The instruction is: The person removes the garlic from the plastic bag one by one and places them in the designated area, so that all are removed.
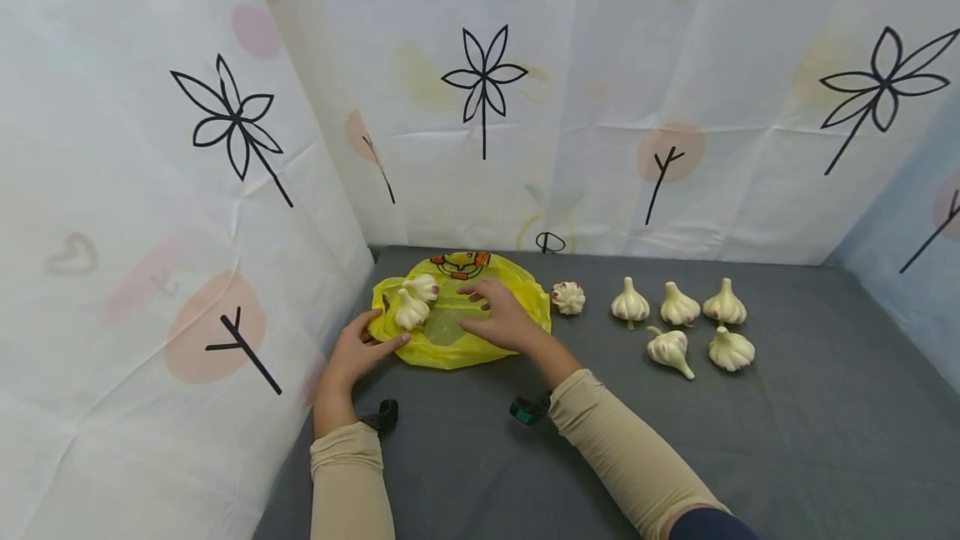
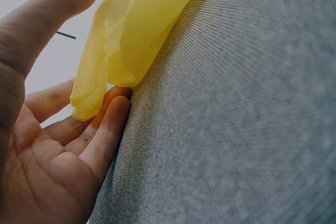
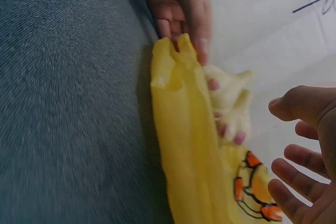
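Note:
A yellow plastic bag (image 1: 468, 352) with a printed orange-and-black figure lies spread on the table. Two garlic bulbs (image 1: 412, 310) rest together on its left part. At the bag's left edge is my left hand (image 1: 362, 352); its fingers touch the plastic, and in the left wrist view the thumb stands apart from them with a loose yellow fold between. My right hand (image 1: 506, 319) hovers over the bag's right half, fingers spread and holding nothing. One garlic bulb (image 1: 568, 298) lies just right of the bag.
Farther right, several garlic bulbs (image 1: 679, 305) lie in two loose rows on the dark grey tabletop (image 1: 840, 390). White patterned cloth (image 1: 600, 65) hangs behind the table and along its left side. Both wrists wear dark bands.

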Demonstrator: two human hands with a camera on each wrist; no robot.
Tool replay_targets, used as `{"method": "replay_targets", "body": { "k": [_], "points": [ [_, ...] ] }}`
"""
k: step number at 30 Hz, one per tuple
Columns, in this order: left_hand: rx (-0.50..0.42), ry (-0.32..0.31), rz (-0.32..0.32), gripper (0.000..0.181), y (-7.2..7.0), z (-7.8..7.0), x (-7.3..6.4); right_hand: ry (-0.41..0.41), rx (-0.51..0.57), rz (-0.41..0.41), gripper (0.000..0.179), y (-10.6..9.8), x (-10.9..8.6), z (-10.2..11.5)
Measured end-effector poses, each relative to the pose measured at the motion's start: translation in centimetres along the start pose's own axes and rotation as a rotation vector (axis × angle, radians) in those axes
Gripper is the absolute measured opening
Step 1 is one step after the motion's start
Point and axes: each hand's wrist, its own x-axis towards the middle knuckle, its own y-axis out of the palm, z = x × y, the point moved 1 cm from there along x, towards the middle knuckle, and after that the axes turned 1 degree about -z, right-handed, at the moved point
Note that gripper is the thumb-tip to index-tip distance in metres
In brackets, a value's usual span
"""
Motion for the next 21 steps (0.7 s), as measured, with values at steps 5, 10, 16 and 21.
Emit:
{"method": "replay_targets", "body": {
  "k": [5, 10, 16, 21],
  "points": [
    [-0.002, 0.002, 0.002, 0.097, 0.0, -0.1, 0.1, -0.016, 0.006, 0.022, 0.048, 1.7, 1.4, 0.0],
    [-0.009, 0.006, 0.008, 0.096, -0.1, -0.1, 0.1, -0.047, 0.003, 0.043, 0.05, 3.1, 2.4, 0.2],
    [-0.019, 0.005, 0.013, 0.095, -0.1, -0.1, -0.1, -0.086, -0.053, 0.043, 0.049, 4.6, 3.5, 0.5],
    [-0.036, 0.014, 0.015, 0.094, 0.0, 0.0, 0.0, -0.085, -0.089, 0.037, 0.048, 5.4, 4.0, 0.9]
  ]
}}
